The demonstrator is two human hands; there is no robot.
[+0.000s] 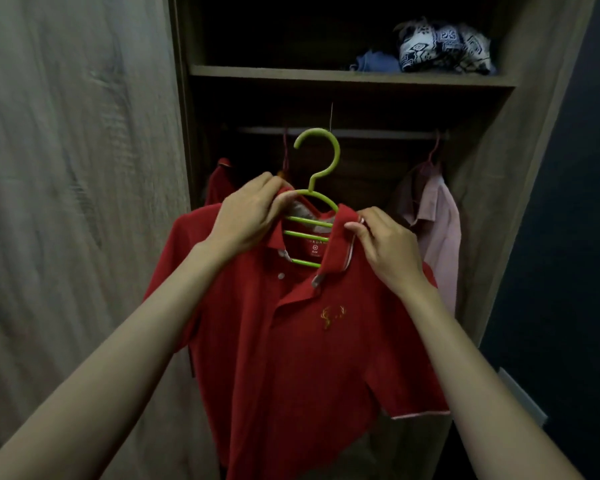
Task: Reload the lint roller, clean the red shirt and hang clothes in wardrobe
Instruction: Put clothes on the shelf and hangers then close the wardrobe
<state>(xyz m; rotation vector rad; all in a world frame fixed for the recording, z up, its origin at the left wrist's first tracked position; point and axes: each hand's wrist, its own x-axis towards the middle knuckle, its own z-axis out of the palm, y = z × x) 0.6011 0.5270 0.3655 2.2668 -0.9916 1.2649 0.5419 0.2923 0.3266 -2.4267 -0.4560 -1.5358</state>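
A red polo shirt (291, 341) with a small gold emblem on the chest hangs on a green multi-bar hanger (317, 161), held up in front of the open wardrobe. My left hand (246, 220) grips the hanger's left shoulder together with the collar. My right hand (385, 251) pinches the right side of the collar. The hanger's hook sits just below the wardrobe rail (343, 133) and in front of it, not over it. No lint roller is in view.
On the rail hang a second red garment (219, 185) at the left and a pink shirt (437, 223) at the right. Folded clothes (440, 50) lie on the upper shelf (326, 76). The wooden wardrobe door (77, 168) stands at the left.
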